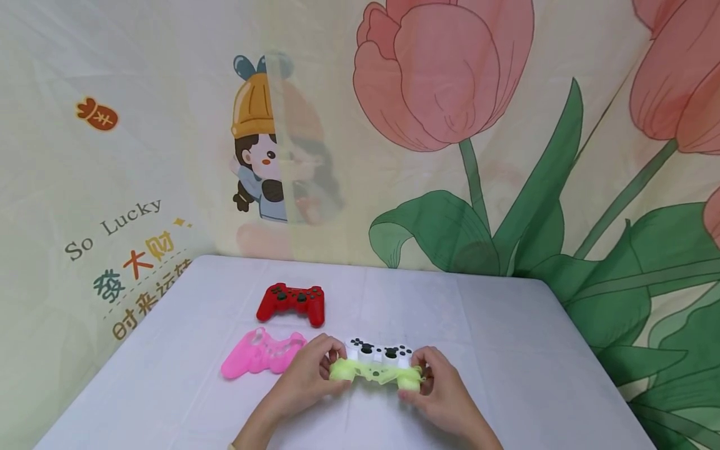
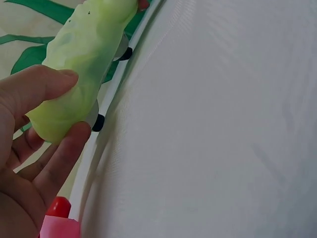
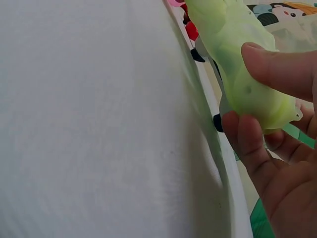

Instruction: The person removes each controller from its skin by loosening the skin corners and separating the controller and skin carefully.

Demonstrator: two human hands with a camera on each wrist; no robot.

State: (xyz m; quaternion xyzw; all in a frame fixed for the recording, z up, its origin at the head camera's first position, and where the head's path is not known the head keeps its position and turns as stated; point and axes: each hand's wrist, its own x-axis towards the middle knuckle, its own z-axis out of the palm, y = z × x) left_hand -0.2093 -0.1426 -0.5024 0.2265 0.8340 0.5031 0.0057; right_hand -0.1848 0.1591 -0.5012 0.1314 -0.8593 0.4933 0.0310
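Both hands hold a white game controller [image 1: 368, 354] partly covered by a yellow-green silicone sleeve [image 1: 375, 373]. In the head view the sleeve wraps the grips and near edge, while the white top with its black sticks and buttons shows uncovered. My left hand [image 1: 310, 374] pinches the left grip between thumb and fingers. On the right grip, my right hand [image 1: 441, 389] pinches likewise. Each wrist view shows a thumb pressing the sleeve, on the left [image 2: 79, 74] and on the right [image 3: 247, 84], with fingertips at the controller's other side.
A red game controller [image 1: 292, 302] lies at the back left of the white-covered table [image 1: 506, 350]. Nearer, left of my left hand, is a pink silicone sleeve [image 1: 263, 354]. A printed curtain [image 1: 332, 244] hangs behind the table.
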